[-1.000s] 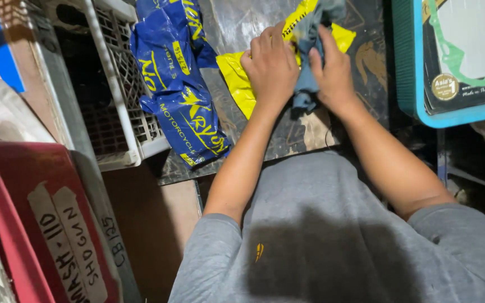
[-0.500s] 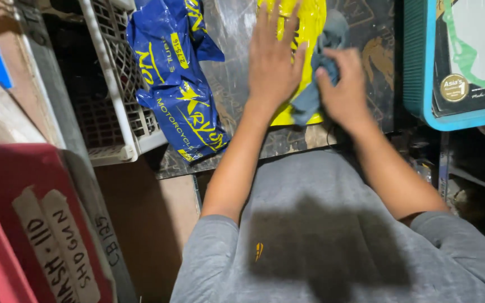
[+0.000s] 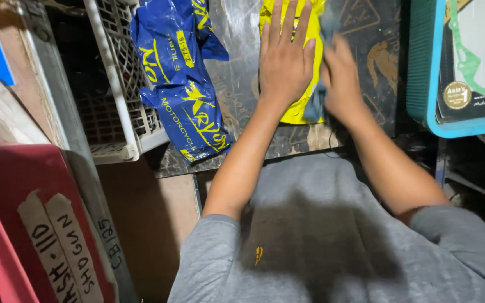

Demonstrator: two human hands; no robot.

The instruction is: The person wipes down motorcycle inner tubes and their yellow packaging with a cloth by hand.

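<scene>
Blue bag [image 3: 182, 78] and white crate [image 3: 120, 84] flank the left hand [image 3: 285, 62] pressing the yellow packet [image 3: 298, 106].

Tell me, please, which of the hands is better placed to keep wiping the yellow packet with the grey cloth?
Probably the right hand: it already grips the grey cloth against the yellow packet's edge. The left hand lies flat and open on the packet, pinning it down, with no cloth under it.

Packet [image 3: 296, 106] under the left hand's fingers [image 3: 287, 28]: bright yellow. Cloth [image 3: 316, 101] against the right hand's fingers [image 3: 338, 56]: grey-blue. Bag [image 3: 183, 84] left of the fingers: royal blue, yellow print. Crate [image 3: 119, 84]: white lattice. Tray [image 3: 422, 67], right: teal rim. Shirt [image 3: 332, 241]: grey.
</scene>
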